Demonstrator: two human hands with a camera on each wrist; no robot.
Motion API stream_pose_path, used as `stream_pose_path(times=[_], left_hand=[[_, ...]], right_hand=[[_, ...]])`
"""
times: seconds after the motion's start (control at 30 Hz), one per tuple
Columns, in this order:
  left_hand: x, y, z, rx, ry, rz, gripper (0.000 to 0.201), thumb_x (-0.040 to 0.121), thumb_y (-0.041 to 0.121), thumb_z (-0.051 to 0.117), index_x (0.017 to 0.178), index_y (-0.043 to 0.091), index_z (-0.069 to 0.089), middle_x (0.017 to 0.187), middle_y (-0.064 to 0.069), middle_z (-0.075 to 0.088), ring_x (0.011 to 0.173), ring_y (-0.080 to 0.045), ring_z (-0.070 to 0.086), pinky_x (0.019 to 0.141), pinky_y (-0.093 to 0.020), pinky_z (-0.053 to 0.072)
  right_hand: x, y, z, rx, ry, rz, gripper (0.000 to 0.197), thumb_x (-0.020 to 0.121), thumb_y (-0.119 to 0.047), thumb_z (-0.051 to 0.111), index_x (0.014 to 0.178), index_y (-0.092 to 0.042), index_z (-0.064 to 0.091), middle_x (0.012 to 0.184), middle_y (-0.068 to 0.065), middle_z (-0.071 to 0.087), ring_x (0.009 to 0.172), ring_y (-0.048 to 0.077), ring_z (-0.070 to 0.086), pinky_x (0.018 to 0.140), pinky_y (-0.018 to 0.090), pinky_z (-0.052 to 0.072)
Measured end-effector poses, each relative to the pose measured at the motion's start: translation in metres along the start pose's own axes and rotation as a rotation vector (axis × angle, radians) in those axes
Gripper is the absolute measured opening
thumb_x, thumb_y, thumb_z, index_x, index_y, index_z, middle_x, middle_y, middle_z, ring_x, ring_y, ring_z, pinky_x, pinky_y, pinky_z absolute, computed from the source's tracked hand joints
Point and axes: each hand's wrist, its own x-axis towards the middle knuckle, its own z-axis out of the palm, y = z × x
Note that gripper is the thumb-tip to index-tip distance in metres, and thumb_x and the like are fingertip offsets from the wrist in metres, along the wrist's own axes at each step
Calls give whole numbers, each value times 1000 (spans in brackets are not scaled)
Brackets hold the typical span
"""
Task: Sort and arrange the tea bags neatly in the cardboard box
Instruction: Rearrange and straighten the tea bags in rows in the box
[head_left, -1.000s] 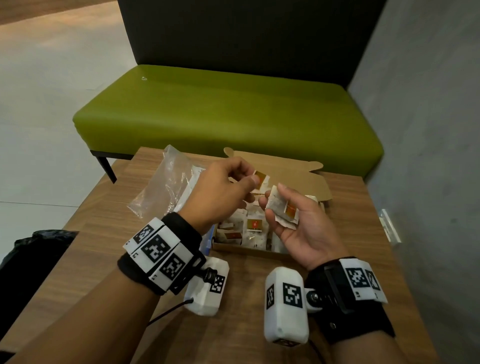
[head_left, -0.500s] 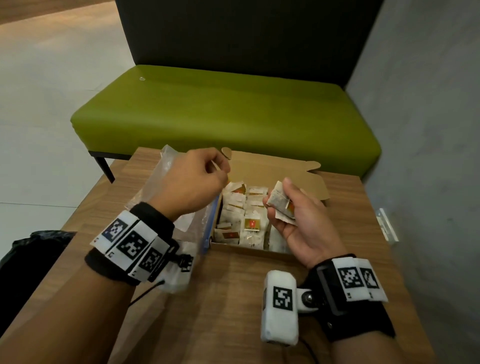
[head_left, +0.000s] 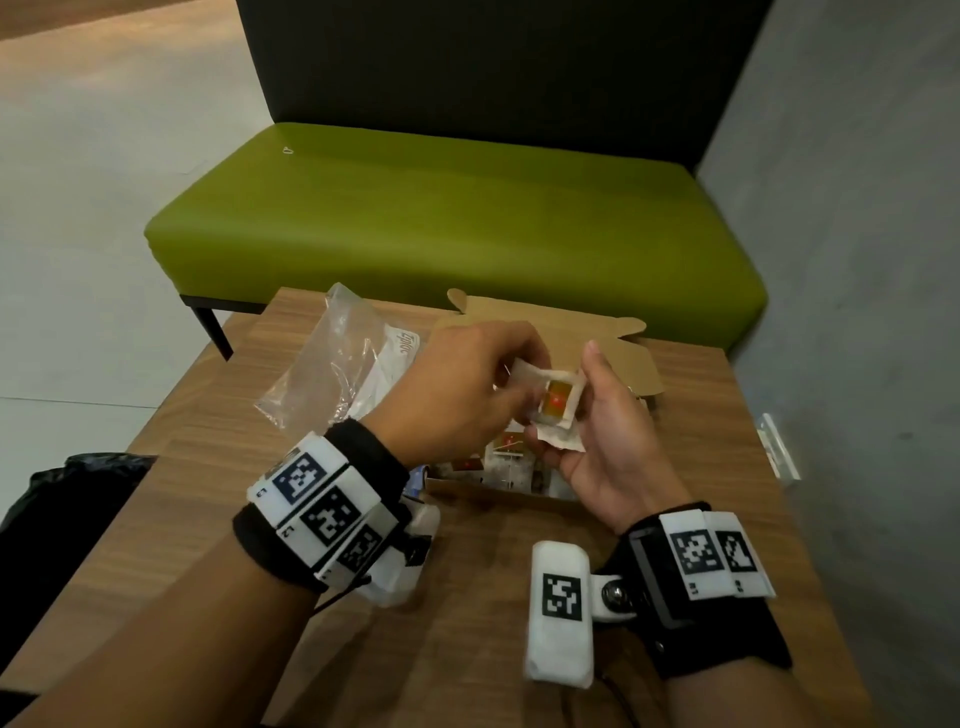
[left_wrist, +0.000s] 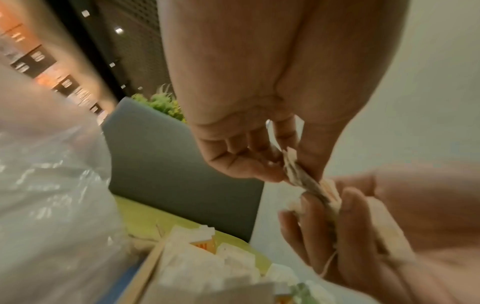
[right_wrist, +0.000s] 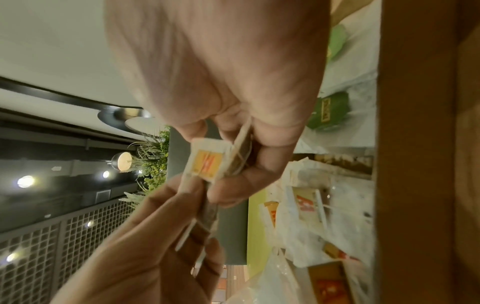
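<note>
Above the open cardboard box (head_left: 483, 492), my right hand (head_left: 566, 400) lies palm up and holds a small stack of white tea bags (head_left: 558, 410) with an orange-red tag on top. My left hand (head_left: 519, 382) pinches one more tea bag (head_left: 527, 370) by its edge and lays it against that stack. In the left wrist view the pinched tea bag (left_wrist: 293, 166) meets the stack (left_wrist: 331, 195) in the right hand's fingers. The right wrist view shows the stack (right_wrist: 207, 162) with its yellow tag. Several tea bags (head_left: 511, 457) lie in the box, mostly hidden by the hands.
A clear zip bag (head_left: 337, 374) with more tea bags lies left of the box on the wooden table (head_left: 208, 467). The box lid (head_left: 613, 343) stands open at the back. Behind the table is a green bench (head_left: 441, 223); a grey wall (head_left: 857, 260) runs along the right.
My left hand drew back left toward the zip bag, then returned to the right hand with a tea bag. The right hand stayed over the box with its stack.
</note>
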Motion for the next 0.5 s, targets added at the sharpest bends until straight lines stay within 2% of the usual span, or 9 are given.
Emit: stream_pose_path(times=[0.1,0.23,0.3,0.37,0.43,0.5], left_hand=[[1,-3,-10,-281,67,-150,7,90,14,69,91,14,62,84,4,65,68,-9,62,60,-28,52],[0,-1,-24,-625,122,-283,21,90,6,67,106,16,58,87,2,61,75,-17,68,61,-31,57],[0,0,-28,-725,122,-284,29,90,2,65,114,15,58,87,-3,58,77,-16,69,65,-33,60],[0,1,-29,-777,125,-271,25,91,0,63,114,9,61,93,-12,52,79,-16,68,69,-35,61],[0,2,-28,-779,132,-265,15,92,1,63,106,7,65,95,-13,51,81,-16,67,71,-34,61],[0,2,-24,-711,145,-276,10,91,5,65,92,14,67,86,-7,55,78,-13,65,66,-26,57]], right_hand=[[1,-3,-2,42,45,-13,35,102,-41,51,102,-10,66,77,4,68,62,11,62,45,20,49],[2,-5,-8,47,110,-54,15,95,-27,66,95,-15,58,67,-2,56,52,5,51,39,15,40],[1,-7,-10,49,123,-91,16,93,-27,68,88,-20,55,63,-6,48,48,4,43,39,15,34],[0,-10,-9,86,104,-147,20,90,-30,70,85,-23,52,62,-8,40,46,3,36,38,14,28],[-2,-13,-8,101,57,-199,26,82,-37,70,79,-23,49,61,-8,34,45,3,32,38,15,25],[-4,-15,-6,72,8,-226,32,78,-45,68,72,-23,45,58,-7,33,44,4,32,39,16,25]])
